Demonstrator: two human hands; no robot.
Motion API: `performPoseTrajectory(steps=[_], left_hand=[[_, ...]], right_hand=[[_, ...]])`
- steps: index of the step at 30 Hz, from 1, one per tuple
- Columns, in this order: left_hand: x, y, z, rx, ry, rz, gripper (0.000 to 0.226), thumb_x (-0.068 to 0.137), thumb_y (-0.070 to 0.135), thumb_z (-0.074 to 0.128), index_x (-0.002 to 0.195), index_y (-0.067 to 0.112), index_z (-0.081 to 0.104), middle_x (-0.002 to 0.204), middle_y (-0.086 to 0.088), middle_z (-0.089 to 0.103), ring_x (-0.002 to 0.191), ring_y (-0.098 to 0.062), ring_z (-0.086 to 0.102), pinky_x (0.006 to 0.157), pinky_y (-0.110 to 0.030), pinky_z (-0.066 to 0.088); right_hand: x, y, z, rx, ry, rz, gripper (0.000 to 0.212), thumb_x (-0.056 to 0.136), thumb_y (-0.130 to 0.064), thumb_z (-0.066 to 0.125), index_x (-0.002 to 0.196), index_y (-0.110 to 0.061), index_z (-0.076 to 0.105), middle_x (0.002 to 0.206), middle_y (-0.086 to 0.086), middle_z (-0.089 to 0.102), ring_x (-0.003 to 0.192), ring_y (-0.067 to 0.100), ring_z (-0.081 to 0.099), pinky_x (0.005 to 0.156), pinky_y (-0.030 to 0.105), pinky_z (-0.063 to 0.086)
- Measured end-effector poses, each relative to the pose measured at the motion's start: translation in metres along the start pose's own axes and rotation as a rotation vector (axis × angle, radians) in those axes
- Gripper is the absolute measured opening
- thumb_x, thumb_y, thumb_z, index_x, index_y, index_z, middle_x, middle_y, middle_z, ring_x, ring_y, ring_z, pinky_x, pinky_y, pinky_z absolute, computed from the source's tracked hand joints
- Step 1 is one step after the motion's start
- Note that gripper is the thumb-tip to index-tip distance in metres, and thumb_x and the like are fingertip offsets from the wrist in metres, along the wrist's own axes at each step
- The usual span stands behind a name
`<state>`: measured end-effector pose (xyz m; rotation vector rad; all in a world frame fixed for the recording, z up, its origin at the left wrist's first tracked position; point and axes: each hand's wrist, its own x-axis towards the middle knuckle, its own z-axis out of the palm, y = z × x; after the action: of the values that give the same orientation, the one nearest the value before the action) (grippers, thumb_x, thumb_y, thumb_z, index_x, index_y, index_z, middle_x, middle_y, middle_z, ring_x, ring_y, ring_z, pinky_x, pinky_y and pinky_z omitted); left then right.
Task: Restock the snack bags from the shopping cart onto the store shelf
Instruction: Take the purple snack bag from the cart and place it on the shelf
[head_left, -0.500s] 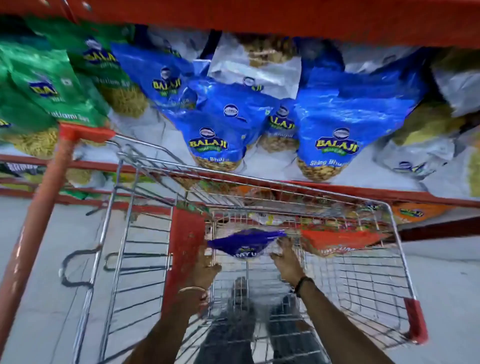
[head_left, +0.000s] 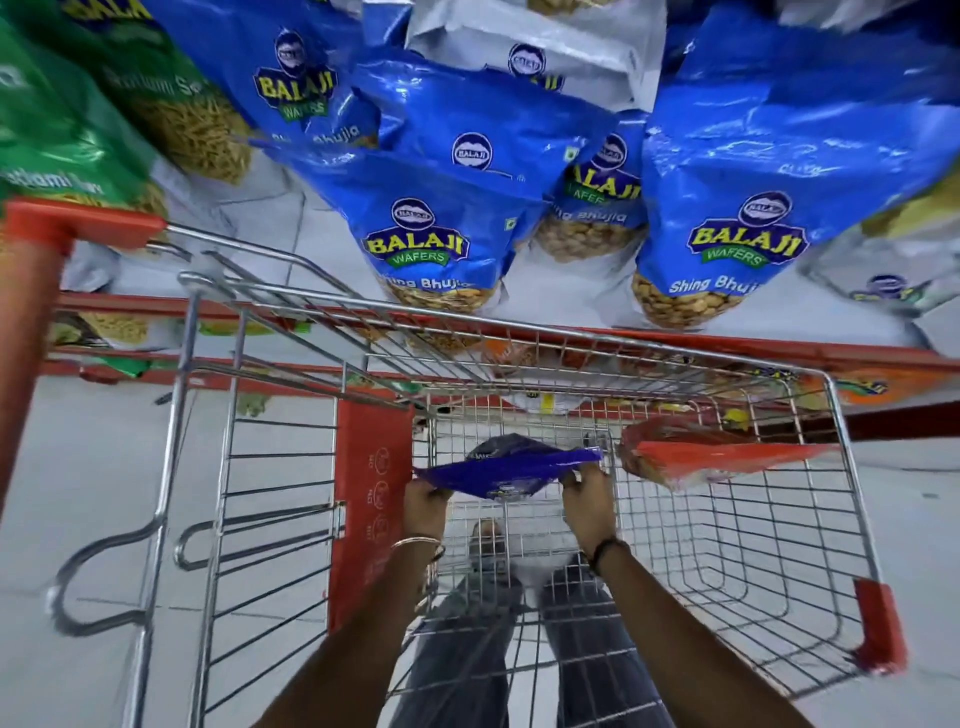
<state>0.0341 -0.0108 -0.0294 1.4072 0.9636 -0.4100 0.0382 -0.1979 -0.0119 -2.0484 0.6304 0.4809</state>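
Closer now, blue "BALAJI WAFERS Shing Bhujia" bags (head_left: 436, 228) fill the shelf (head_left: 675, 343); left hand (head_left: 426, 501) and right hand (head_left: 589, 499) grip a purple snack bag (head_left: 506, 467) inside the cart (head_left: 847, 457).

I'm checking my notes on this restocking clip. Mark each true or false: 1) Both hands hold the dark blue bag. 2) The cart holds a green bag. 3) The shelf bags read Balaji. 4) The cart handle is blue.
1) True: the left hand and right hand grip the dark blue bag.
2) False: the other bag in the cart is an orange-red bag.
3) True: the shelf bags read Balaji.
4) False: the cart handle is red.
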Motion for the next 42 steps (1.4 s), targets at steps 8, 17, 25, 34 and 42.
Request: performPoseTrajectory(steps=[8, 17, 25, 34, 42], left_hand=[[-0.076, 0.066, -0.014, -0.191, -0.015, 0.091, 0.033, 0.088, -0.001, 0.044, 0.068, 0.024, 0.053, 0.052, 0.011, 0.065, 0.068, -0.01, 0.055, 0.063, -0.028, 0.048], [-0.196, 0.174, -0.005, -0.425, -0.169, 0.572, 0.019, 0.084, -0.001, 0.05, 0.077, 0.014, 0.061, 0.058, 0.007, 0.07, 0.052, -0.013, 0.06, 0.045, -0.031, 0.052], [-0.315, 0.311, 0.011, -0.392, -0.3, 1.035, 0.027, 0.087, 0.003, 0.05, 0.069, 0.018, 0.065, 0.066, 0.006, 0.065, 0.066, -0.008, 0.059, 0.062, -0.03, 0.06], [-0.33, 0.441, 0.041, -0.441, -0.402, 1.259, 0.007, 0.09, 0.007, 0.049, 0.083, 0.007, 0.048, 0.08, -0.009, 0.055, 0.07, -0.01, 0.062, 0.07, -0.037, 0.061], [-0.263, 0.514, 0.083, -0.265, -0.202, 1.102, 0.019, 0.088, 0.013, 0.053, 0.069, 0.012, 0.048, 0.08, -0.01, 0.053, 0.081, -0.019, 0.052, 0.062, -0.043, 0.058]], right_hand=[[-0.077, -0.055, -0.041, 0.227, 0.11, -0.211, 0.028, 0.095, -0.002, 0.042, 0.08, -0.025, 0.05, 0.071, -0.005, 0.053, 0.06, -0.008, 0.054, 0.056, 0.006, 0.039], [-0.121, -0.15, -0.127, 0.554, 0.213, -0.596, 0.03, 0.092, -0.007, 0.051, 0.094, -0.036, 0.06, 0.093, -0.032, 0.068, 0.086, -0.01, 0.059, 0.079, 0.013, 0.046], [-0.152, -0.269, -0.241, 0.748, 0.266, -0.975, 0.015, 0.091, -0.006, 0.054, 0.092, -0.019, 0.06, 0.094, 0.005, 0.067, 0.09, 0.017, 0.059, 0.086, 0.052, 0.049], [-0.129, -0.393, -0.304, 0.772, 0.401, -1.224, 0.02, 0.089, -0.032, 0.056, 0.089, -0.012, 0.052, 0.089, 0.027, 0.058, 0.084, 0.024, 0.051, 0.079, 0.054, 0.047], [-0.053, -0.442, -0.306, 0.672, 0.453, -1.031, 0.029, 0.091, -0.022, 0.052, 0.067, -0.025, 0.036, 0.071, 0.012, 0.048, 0.069, 0.021, 0.045, 0.068, 0.042, 0.042]])
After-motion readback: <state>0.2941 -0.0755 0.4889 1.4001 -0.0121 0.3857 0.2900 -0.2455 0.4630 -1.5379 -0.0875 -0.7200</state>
